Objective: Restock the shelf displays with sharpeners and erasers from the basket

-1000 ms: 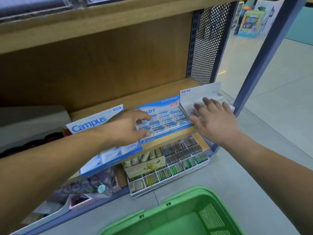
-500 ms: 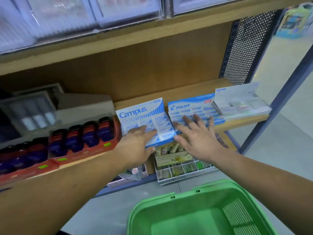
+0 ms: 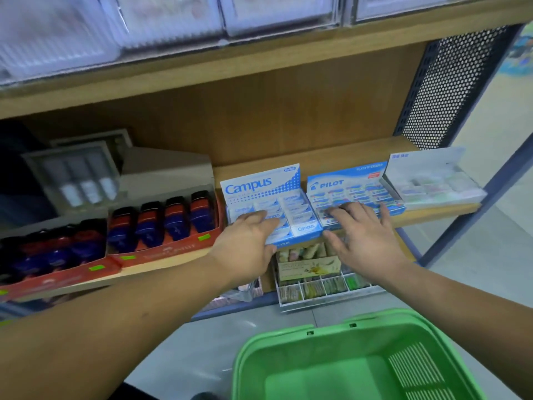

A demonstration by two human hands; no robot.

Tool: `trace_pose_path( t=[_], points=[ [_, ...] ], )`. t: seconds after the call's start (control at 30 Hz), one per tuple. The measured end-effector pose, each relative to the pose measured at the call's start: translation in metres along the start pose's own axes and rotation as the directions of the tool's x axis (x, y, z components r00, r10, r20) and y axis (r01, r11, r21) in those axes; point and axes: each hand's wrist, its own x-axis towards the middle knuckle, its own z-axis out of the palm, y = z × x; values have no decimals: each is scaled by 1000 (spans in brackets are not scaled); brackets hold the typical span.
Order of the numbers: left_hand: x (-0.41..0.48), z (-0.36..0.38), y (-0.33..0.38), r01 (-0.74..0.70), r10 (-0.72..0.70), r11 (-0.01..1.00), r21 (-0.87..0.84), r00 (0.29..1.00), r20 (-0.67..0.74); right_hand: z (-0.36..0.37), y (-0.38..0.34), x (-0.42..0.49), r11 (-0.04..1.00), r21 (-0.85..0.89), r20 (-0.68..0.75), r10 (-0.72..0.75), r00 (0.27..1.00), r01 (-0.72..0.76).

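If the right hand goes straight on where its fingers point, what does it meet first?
The right hand rests on the front rows of the Pilot eraser box; straight on, it would probably meet that box's upright header card first. Depth is unclear.

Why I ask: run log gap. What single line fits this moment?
left hand: fingers on blue-white Campus eraser box | right hand: fingers spread on blue Pilot eraser box | green plastic basket: nothing visible inside

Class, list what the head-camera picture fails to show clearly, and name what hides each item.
1. Head view: the front of the Campus box lies under the left hand.
2. The front row of the Pilot box lies under the right hand.
3. Green basket: near end cut off by the bottom edge.
4. Top-shelf clear bins: contents blurred.
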Motion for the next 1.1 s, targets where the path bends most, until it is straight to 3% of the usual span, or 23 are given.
trace_pose_path(
  t=[0.13,0.3,0.53,0.8,0.97,1.1],
  points=[
    [-12,-10,-5,-24,25,998,49,1000,-8,-16,-4,-3,996,-68,23,67,997,-65],
    [-16,-15,-13,-96,89,986,140,995,54,-32,-9,-8,989,-134,213,96,972,-68],
    [-2,-17,-25,-112,107,988,104,992,61,-23,-15,13,972,-211,363,174,915,-101],
    [5,-17,-30,-123,120,988,93,992,40,-14,-14,16,970,-227,344,159,925,-83],
    [-4,-29,-21,-116,111,990,75,992,56,-35,-22,10,970,-158,266,223,938,-185],
    [-22,-55,-10,-94,98,993,-67,993,68,-80,-47,-5,970,-184,240,200,950,-158]
  ],
)
